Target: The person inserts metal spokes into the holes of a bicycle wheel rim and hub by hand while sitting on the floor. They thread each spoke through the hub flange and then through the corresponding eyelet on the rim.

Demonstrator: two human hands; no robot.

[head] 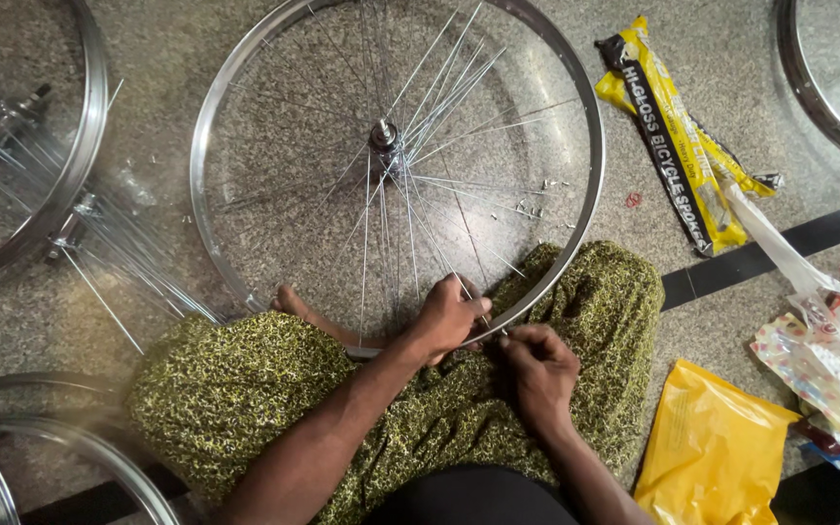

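A silver bicycle wheel rim (590, 146) lies flat on the speckled floor, its near edge resting on my lap. Thin spokes (444, 97) fan out from the hub (383, 133); several are loose and uneven. My left hand (449, 316) is closed around a spoke just inside the near edge of the rim. My right hand (535, 369) pinches at the rim's outer side, right where that spoke meets it; what its fingertips hold is too small to tell. Small nipples (537, 204) lie scattered inside the wheel.
A second spoked wheel (70, 185) lies at the left, more rims (99, 457) at lower left and one rim (814, 97) at top right. Yellow spoke packets (678, 136) lie right of the wheel. A yellow bag (707, 447) and plastic wrappers (828, 360) sit at right.
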